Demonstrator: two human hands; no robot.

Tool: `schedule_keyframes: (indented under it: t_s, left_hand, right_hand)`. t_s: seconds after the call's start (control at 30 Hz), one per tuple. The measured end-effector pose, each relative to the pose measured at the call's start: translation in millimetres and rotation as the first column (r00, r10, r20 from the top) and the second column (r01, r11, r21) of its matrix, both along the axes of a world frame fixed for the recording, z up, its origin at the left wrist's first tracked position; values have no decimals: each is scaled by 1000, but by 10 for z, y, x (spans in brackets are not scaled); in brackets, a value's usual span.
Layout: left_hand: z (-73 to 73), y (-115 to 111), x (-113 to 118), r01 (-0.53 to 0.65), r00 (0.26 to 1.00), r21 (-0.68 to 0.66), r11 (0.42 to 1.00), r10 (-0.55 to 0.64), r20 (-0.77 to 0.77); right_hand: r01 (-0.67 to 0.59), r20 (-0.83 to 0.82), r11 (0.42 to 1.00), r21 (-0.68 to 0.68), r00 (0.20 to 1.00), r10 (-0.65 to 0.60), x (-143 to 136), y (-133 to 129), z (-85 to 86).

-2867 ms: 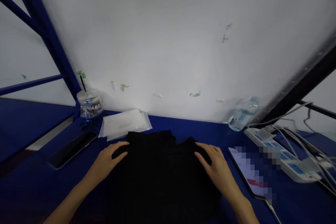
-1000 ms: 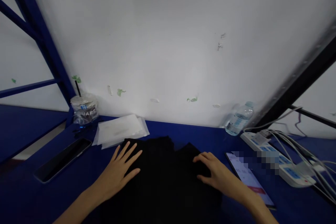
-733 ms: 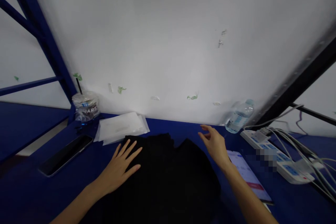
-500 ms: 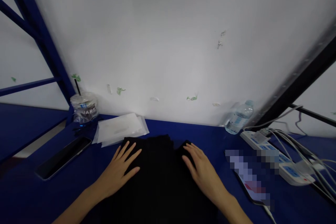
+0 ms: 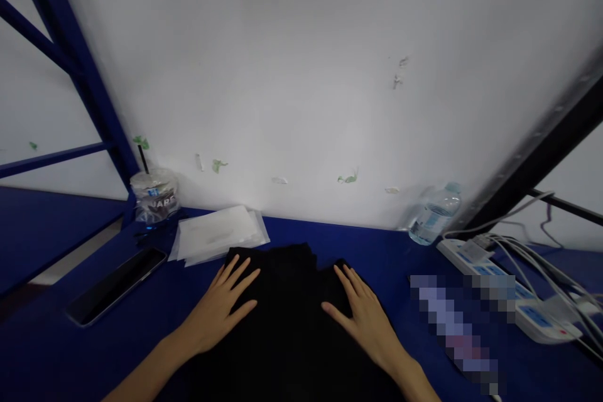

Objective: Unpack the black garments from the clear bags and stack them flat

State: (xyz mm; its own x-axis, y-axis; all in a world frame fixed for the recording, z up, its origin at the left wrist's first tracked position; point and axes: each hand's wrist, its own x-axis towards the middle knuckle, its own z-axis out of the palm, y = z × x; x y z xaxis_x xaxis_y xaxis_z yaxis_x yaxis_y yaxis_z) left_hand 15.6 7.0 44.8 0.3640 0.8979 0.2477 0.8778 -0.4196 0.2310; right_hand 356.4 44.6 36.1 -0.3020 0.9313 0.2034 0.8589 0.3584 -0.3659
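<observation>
A black cloth garment lies spread on the blue table in front of me, running out of the bottom of the view. Its dark surface hides its exact kind. On its upper left part rests my left hand, palm down with the fingers spread. My right hand lies flat on the upper right part, fingers apart and thumb pointing inward. Neither hand grips the cloth. Just beyond the left fingertips is a stack of translucent plastic bags.
At the back left stands a plastic-wrapped cup with a straw. A phone lies at left. To the right are a clear bottle, a blurred-out phone and a power strip with white cables. A white wall rises behind.
My right hand has spread its fingers and flattened on the garment's upper right part. The left hand stays nearly in place. The whole view has shifted slightly.
</observation>
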Motion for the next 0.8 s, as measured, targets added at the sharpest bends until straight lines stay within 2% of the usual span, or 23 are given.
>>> schedule_keyframes:
  t_s: [0.2,0.4,0.53,0.8]
  left_hand:
    - [-37,39,-102,-7,994,43,999,2,107]
    - [-101,104,-274,-129,986,171,977,107,129]
    - [-152,98,-299,-128,987,108,986,115,116]
    - [-139,85,-298,-113,987,27,993,109,115]
  right_hand:
    - [13,-12,1000,3,1000,-12,8,16,-65]
    - [11,-25,1000,-11,1000,-12,18,15,-45]
    - [13,-36,1000,-15,999,-14,11,11,-25]
    - [8,-40,1000,-7,999,-8,22,7,-42]
